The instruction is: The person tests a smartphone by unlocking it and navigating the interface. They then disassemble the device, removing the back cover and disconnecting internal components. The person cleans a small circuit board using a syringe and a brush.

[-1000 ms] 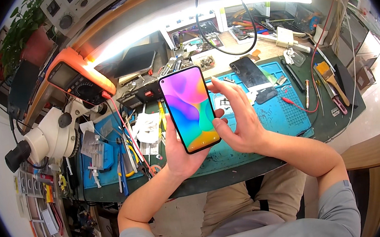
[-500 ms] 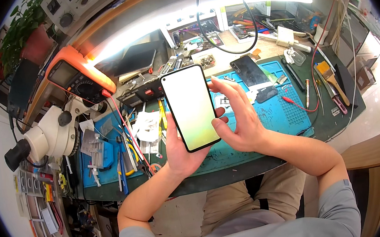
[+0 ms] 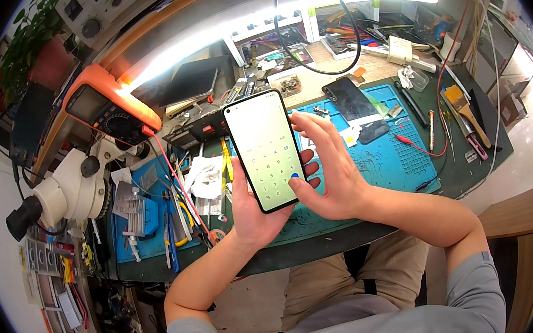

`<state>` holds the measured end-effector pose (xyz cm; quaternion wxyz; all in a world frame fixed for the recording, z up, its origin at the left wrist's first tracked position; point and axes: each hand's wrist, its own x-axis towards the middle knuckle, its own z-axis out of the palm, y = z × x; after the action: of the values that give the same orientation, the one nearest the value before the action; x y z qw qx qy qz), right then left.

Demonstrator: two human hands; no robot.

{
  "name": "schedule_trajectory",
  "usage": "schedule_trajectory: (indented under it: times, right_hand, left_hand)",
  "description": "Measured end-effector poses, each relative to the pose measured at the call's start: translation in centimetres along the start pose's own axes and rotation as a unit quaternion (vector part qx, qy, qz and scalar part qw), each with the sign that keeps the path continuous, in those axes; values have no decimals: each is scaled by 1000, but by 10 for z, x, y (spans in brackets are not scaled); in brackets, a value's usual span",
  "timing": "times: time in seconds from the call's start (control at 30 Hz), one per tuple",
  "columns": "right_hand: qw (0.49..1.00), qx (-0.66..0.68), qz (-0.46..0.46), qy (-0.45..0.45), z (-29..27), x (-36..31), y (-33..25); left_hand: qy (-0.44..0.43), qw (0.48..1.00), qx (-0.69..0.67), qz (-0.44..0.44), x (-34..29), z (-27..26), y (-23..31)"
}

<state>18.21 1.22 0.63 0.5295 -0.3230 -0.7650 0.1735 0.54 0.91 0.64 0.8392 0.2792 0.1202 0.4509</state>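
Observation:
A black-edged smartphone (image 3: 256, 126) rests upright in my left hand (image 3: 258, 224), whose thumb lies along its left side and whose fingertips show past its right side. On its bright screen is a calculator keypad with a blue key at the lower right. My right hand (image 3: 340, 182) hovers at the phone's right side, fingers stretched and apart. Its thumb tip lies over the lower right of the screen; whether it presses the glass I cannot tell. Behind that hand, a dark phone (image 3: 348, 99) lies on the blue work mat (image 3: 385, 164).
At the left stand an orange multimeter (image 3: 107, 108) and a white microscope (image 3: 69, 185). Pliers and tweezers lie around a blue clamp fixture (image 3: 146, 218). To the right are a wooden-handled brush (image 3: 465, 112) and a red test lead (image 3: 415, 146). A black cable loop (image 3: 321, 71) hangs at the back.
The phone's blank glowing screen now displays a calculator keypad. My right thumb has moved left and slightly down onto the screen's lower right. The left hand has barely moved.

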Motion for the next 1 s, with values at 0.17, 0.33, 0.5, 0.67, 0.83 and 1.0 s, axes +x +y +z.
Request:
schedule_trajectory:
  times: [0.17,0.33,0.5,0.67,0.83,1.0]
  right_hand:
    - [1000,-5,-8,11,0,1,0]
    - [985,-156,-70,0,-8,5,-6]
    - [983,-152,-102,-14,2,0,-3]
    - [980,-160,-118,-18,3,-1,-1]
    - [979,-163,-120,-19,2,0,-1]
    - [978,-167,-124,-20,1,1,0]
  left_hand:
    - [11,1000,12,-1,-1,3,1]
    - [-8,992,-125,8,-2,-4,-1]
    - [-69,995,-77,1,-2,-8,2]
    - [-67,996,-66,11,-1,-7,2]
    - [-35,998,-48,4,-2,-5,4]
    - [-4,999,-35,9,-2,-2,4]
